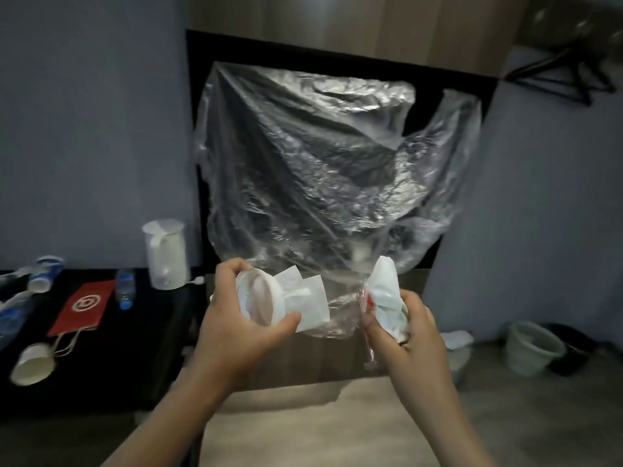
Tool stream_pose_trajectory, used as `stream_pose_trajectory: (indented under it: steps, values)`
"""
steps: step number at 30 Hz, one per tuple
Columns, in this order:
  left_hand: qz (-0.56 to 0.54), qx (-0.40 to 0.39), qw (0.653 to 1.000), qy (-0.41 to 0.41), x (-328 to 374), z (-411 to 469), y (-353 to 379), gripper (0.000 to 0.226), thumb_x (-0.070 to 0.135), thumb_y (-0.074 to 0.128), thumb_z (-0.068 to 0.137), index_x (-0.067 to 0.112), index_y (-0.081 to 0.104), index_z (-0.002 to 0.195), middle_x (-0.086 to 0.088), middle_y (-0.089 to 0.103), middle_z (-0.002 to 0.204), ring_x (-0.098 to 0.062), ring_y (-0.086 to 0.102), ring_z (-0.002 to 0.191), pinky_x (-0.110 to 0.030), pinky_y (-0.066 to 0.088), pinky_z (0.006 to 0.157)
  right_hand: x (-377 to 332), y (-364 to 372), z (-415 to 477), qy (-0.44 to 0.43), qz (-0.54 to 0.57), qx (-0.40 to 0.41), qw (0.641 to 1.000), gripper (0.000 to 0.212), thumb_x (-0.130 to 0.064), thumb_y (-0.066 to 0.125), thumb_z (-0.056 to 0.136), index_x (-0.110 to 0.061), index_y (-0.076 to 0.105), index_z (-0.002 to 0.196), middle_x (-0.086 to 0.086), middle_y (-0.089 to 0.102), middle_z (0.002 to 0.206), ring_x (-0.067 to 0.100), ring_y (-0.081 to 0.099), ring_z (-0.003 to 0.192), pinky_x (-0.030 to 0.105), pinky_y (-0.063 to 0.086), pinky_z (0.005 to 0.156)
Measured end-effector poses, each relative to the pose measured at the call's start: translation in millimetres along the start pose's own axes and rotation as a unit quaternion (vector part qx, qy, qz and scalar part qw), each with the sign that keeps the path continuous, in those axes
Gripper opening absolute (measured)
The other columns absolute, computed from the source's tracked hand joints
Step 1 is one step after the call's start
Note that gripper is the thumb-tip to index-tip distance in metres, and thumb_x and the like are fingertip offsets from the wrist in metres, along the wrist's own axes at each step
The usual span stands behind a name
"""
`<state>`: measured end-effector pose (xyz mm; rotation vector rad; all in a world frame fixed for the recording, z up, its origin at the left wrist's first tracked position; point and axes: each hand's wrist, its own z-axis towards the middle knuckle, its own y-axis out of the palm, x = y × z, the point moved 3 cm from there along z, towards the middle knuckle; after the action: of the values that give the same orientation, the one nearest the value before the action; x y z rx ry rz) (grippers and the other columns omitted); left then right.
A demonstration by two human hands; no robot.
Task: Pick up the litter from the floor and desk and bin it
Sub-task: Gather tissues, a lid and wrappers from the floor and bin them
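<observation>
At far left, on the black desk (111, 358), we see litter lying loose: a paper cup on its side (32, 365) near the front edge, a red paper bag (82, 306) lying flat behind it, a blue-and-white cup (45, 273) and a small water bottle (124, 288) tipped over toward the back. A white cylindrical kettle (167, 254) stands upright at the desk's right end.

At centre, we see the left hand (236, 328) with its fingers curled round a white paper cup (258, 298), mouth turned toward us and the thumb pressed under the lower rim. White paper scraps (306, 305) jut from beside the cup, touching it.

Behind both hands a large clear plastic bag (303, 163) hangs spread out, crumpled and see-through.

To the right, the right hand (409, 335) is clenched round a crumpled wrapper (387, 298), white with green and red marks, which sticks up out of the fist. A strip of clear film hangs below this hand; we cannot tell whether it belongs to the bag.

At far right, on the floor, a pale bin (532, 348) stands beside a black bin (573, 352).
</observation>
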<state>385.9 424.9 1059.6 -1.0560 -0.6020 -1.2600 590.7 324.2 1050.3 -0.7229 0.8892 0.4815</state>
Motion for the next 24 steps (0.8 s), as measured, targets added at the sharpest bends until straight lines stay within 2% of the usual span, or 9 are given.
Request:
stream_pose_trajectory:
  steps: [2, 4, 6, 8, 12, 16, 20, 22, 24]
  values:
    - [-0.008, -0.021, 1.000, 0.012, 15, -2, 42, 0.073, 0.044, 0.077, 0.051, 0.042, 0.031, 0.107, 0.008, 0.057, 0.101, -0.010, 0.057, 0.089, -0.026, 0.046, 0.069, 18, -40, 4, 0.016, -0.015, 0.019, 1.000, 0.030, -0.058, 0.062, 0.082, -0.037, 0.057, 0.102, -0.009, 0.055, 0.097, 0.000, 0.060, 0.079, 0.013, 0.045, 0.063]
    - [-0.022, -0.054, 0.998, 0.031, 36, -3, 96, 0.073, 0.043, 0.081, 0.054, 0.043, 0.030, 0.106, 0.010, 0.057, 0.098, -0.005, 0.057, 0.087, -0.021, 0.042, 0.065, 43, -93, 5, 0.033, -0.035, 0.056, 0.997, 0.029, -0.053, 0.064, 0.082, -0.037, 0.057, 0.105, -0.012, 0.055, 0.099, -0.001, 0.058, 0.084, 0.013, 0.042, 0.063]
    - [-0.040, -0.091, 0.994, 0.042, 55, -6, 144, 0.073, 0.041, 0.082, 0.056, 0.045, 0.028, 0.105, 0.015, 0.056, 0.098, -0.002, 0.056, 0.086, -0.019, 0.040, 0.063, 64, -138, 4, 0.046, -0.047, 0.091, 0.994, 0.030, -0.048, 0.066, 0.082, -0.035, 0.057, 0.107, -0.010, 0.057, 0.102, 0.001, 0.058, 0.088, 0.016, 0.043, 0.068]
    - [-0.059, -0.128, 0.989, 0.051, 73, -13, 190, 0.073, 0.048, 0.078, 0.051, 0.046, 0.029, 0.105, 0.019, 0.054, 0.098, 0.000, 0.056, 0.086, -0.019, 0.041, 0.063, 82, -179, -1, 0.064, -0.058, 0.128, 0.988, 0.029, -0.044, 0.068, 0.082, -0.035, 0.058, 0.108, -0.009, 0.056, 0.103, -0.001, 0.057, 0.089, 0.022, 0.046, 0.072]
    - [-0.087, -0.197, 0.974, 0.069, 98, -25, 280, 0.072, 0.054, 0.074, 0.046, 0.047, 0.033, 0.105, 0.016, 0.058, 0.094, -0.003, 0.058, 0.084, -0.019, 0.042, 0.060, 118, -248, -9, 0.100, -0.074, 0.191, 0.974, 0.031, -0.046, 0.067, 0.081, -0.037, 0.057, 0.109, -0.011, 0.054, 0.105, -0.003, 0.055, 0.092, 0.028, 0.051, 0.076]
    - [-0.083, -0.248, 0.962, 0.077, 107, -28, 362, 0.073, 0.053, 0.075, 0.047, 0.045, 0.033, 0.107, 0.016, 0.058, 0.093, -0.010, 0.057, 0.087, -0.025, 0.042, 0.062, 153, -295, -9, 0.132, -0.094, 0.237, 0.958, 0.029, -0.043, 0.067, 0.082, -0.036, 0.058, 0.109, -0.007, 0.055, 0.106, -0.005, 0.055, 0.091, 0.025, 0.051, 0.071]
    - [-0.094, -0.290, 0.949, 0.078, 108, -14, 434, 0.074, 0.055, 0.074, 0.047, 0.048, 0.031, 0.106, 0.018, 0.057, 0.094, -0.008, 0.056, 0.087, -0.020, 0.040, 0.060, 195, -327, 14, 0.150, -0.119, 0.263, 0.946, 0.028, -0.037, 0.067, 0.083, -0.034, 0.058, 0.109, -0.005, 0.055, 0.105, -0.005, 0.056, 0.088, 0.021, 0.051, 0.068]
    - [-0.099, -0.305, 0.944, 0.076, 108, 2, 468, 0.072, 0.056, 0.074, 0.047, 0.049, 0.031, 0.105, 0.015, 0.057, 0.093, -0.005, 0.058, 0.080, -0.017, 0.040, 0.054, 216, -336, 37, 0.154, -0.121, 0.274, 0.942, 0.027, -0.037, 0.067, 0.084, -0.034, 0.058, 0.110, -0.007, 0.054, 0.104, -0.007, 0.058, 0.085, 0.013, 0.049, 0.061]
    - [-0.115, -0.316, 0.939, 0.068, 106, 25, 502, 0.070, 0.051, 0.077, 0.050, 0.048, 0.033, 0.104, 0.009, 0.056, 0.092, -0.003, 0.060, 0.074, -0.013, 0.042, 0.041, 236, -343, 66, 0.158, -0.116, 0.284, 0.938, 0.026, -0.036, 0.067, 0.086, -0.034, 0.058, 0.110, -0.007, 0.053, 0.103, -0.009, 0.059, 0.081, 0.007, 0.046, 0.058]
